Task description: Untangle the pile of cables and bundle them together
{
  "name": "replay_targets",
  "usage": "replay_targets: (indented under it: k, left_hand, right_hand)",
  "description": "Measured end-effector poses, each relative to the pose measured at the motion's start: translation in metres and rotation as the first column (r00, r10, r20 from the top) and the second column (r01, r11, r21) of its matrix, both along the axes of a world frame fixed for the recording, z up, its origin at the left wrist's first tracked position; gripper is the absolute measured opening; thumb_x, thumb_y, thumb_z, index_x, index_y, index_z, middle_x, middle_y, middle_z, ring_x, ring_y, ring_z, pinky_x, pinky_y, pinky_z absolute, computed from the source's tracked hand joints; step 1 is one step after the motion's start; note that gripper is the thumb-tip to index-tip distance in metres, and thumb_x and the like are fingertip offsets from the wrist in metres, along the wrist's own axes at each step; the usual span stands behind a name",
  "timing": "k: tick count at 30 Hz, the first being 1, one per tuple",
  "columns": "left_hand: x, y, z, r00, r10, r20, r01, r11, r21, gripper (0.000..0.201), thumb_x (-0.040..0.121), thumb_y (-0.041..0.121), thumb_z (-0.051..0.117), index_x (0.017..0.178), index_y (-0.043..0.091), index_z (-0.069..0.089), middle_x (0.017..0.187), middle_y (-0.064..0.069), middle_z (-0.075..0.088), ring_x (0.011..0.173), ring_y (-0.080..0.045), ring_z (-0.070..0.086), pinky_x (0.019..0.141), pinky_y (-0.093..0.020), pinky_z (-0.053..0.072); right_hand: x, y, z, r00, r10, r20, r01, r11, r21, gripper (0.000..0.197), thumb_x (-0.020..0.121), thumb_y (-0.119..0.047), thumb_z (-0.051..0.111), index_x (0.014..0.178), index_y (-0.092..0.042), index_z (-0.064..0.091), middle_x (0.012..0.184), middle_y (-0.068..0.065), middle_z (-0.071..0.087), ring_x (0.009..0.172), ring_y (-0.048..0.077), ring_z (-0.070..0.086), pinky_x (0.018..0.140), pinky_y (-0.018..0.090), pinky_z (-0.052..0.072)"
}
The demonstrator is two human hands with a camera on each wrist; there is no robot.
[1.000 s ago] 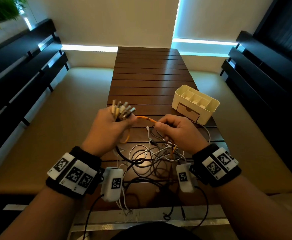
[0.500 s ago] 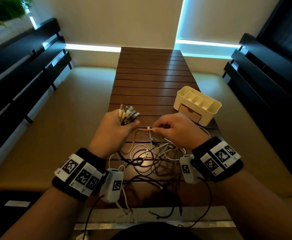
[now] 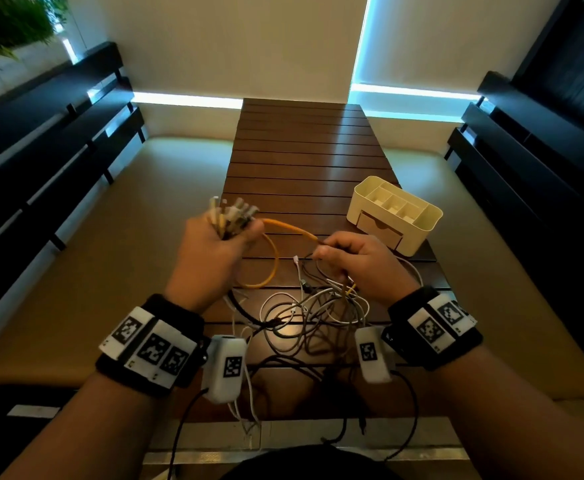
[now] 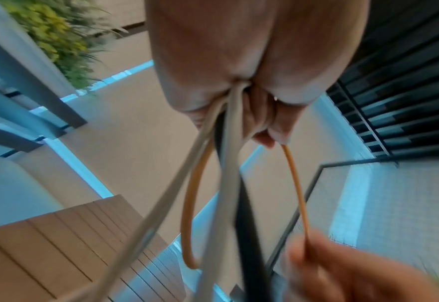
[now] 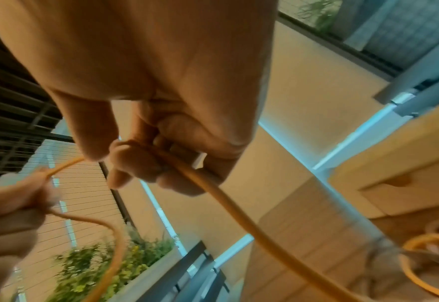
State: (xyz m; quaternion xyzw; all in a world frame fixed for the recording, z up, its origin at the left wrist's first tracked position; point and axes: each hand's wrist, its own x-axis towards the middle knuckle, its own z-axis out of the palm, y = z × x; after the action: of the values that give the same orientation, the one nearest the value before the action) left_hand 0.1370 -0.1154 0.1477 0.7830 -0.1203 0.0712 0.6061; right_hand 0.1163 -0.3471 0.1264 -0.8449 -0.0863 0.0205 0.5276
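My left hand [image 3: 214, 247] is raised above the slatted table [image 3: 304, 157] and grips a bunch of cable ends [image 3: 231, 214], plugs sticking up out of the fist. White, black and orange cords hang from that fist [image 4: 229, 114] in the left wrist view. An orange cable [image 3: 288, 229] runs from it to my right hand [image 3: 349, 258], which pinches the cable [image 5: 195, 175] between thumb and fingers. A loop of the orange cable [image 3: 269, 271] sags below. The tangled pile of white, grey and black cables [image 3: 311, 313] lies on the table under both hands.
A cream desk organiser [image 3: 392, 213] with compartments and a small drawer stands on the table just beyond my right hand. Dark benches [image 3: 41, 140] run along both sides. Black cords [image 3: 335, 434] trail off the table's near edge.
My hands have moved apart, so a longer stretch of orange cable now spans between them. The left hand has risen with its bunch of plugs.
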Motion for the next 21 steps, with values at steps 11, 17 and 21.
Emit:
replay_targets:
  k: [11,17,21]
  left_hand:
    - [0.01,0.006,-0.012,0.982,0.099,-0.163,-0.075,0.986,0.147,0.009,0.091,0.019,0.069,0.093,0.01,0.071,0.068,0.001,0.059,0.049,-0.007,0.042,0.057,-0.029,0.037]
    - [0.003,-0.021,-0.006,0.995,-0.082,-0.059,0.093,0.971,0.221,0.016,0.094,0.021,0.064,0.097,0.006,0.068,0.067,-0.008,0.058,0.057,-0.012,0.047,0.057,-0.037,0.041]
    - [0.003,-0.027,-0.015,0.98,-0.172,-0.1,0.192,0.946,0.259,0.016,0.096,0.025,0.06,0.088,0.011,0.064,0.067,-0.008,0.055,0.055,-0.008,0.042,0.055,-0.03,0.039]
  right_hand:
    - [0.011,-0.009,0.009,0.998,-0.008,0.065,0.031,0.931,-0.364,0.015,0.096,-0.029,0.061,0.083,-0.033,0.068,0.069,-0.011,0.06,0.061,-0.003,0.053,0.054,0.009,0.04]
    - [0.014,0.013,0.022,0.974,0.136,0.182,-0.052,0.913,-0.405,0.012,0.095,-0.028,0.063,0.089,-0.023,0.072,0.07,-0.009,0.063,0.066,0.004,0.057,0.057,0.009,0.041]
    - [0.017,0.017,0.025,0.959,0.134,0.25,-0.028,0.922,-0.387,0.016,0.096,-0.029,0.062,0.094,-0.018,0.074,0.075,-0.003,0.066,0.071,0.01,0.057,0.06,0.01,0.041]
